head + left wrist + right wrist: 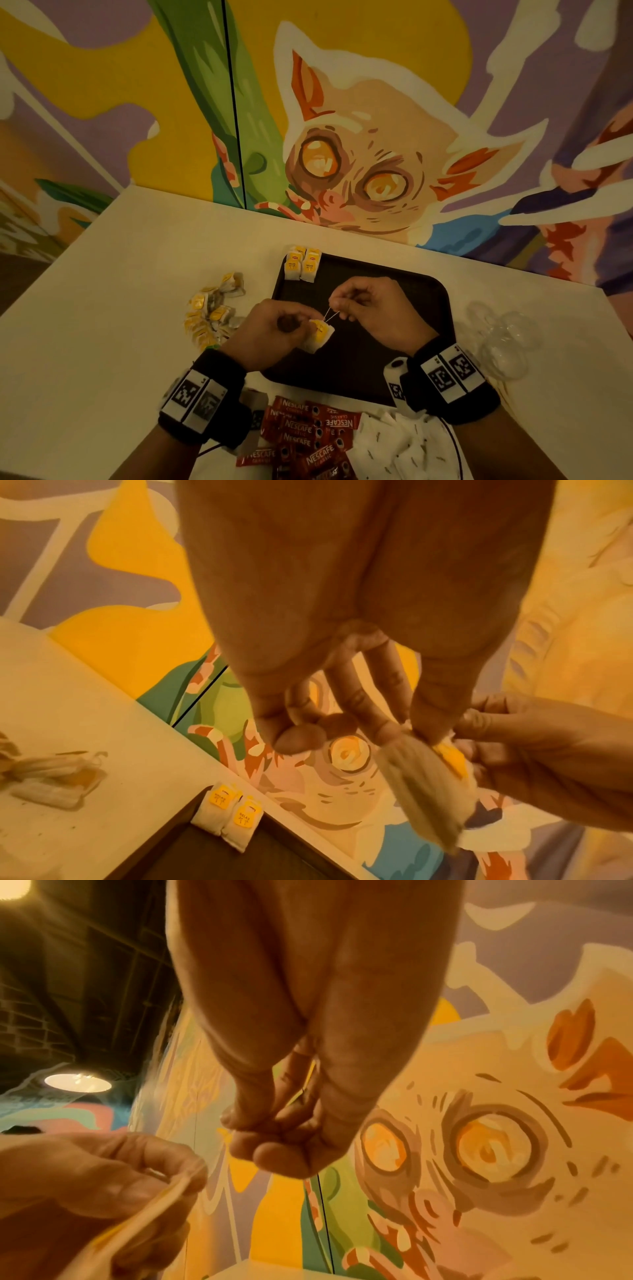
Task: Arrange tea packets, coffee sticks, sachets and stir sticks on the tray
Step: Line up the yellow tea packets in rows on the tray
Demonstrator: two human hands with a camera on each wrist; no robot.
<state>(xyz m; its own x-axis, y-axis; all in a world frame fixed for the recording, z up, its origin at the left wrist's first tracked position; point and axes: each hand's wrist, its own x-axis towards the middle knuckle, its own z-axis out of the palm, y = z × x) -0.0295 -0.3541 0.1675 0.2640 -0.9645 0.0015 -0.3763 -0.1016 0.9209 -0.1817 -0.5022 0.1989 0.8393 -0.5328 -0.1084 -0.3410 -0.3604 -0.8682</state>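
In the head view I see both hands raised over the middle of the dark tray (435,308), knuckles up, wrists angled inward toward each other. My left hand (274,334) sits at centre frame, its grip closed in a pinch of thumb and forefinger on the top of a tea bag (320,337), which hangs just below the fingertips above the tray; the other fingers are curled under. The left wrist view shows the same bag (421,785) dangling from that pinch, blurred, with its yellow tag toward the right hand (548,764). My right hand (373,308), slightly higher and to the right, has its grip closed tight, fingertips bunched on the bag's string (329,313), which runs taut down to the bag. In the right wrist view the fingers (274,1150) are pressed together; the string itself is too fine to make out there.

Six tea bags (303,263) stand in two rows at the tray's upper left corner. A loose heap of tea bags (212,308) lies on the counter (102,342) left of the tray. Red coffee sticks (305,435) and white sachets (404,448) lie along the bottom of the frame, clear stir sticks (500,339) at right.
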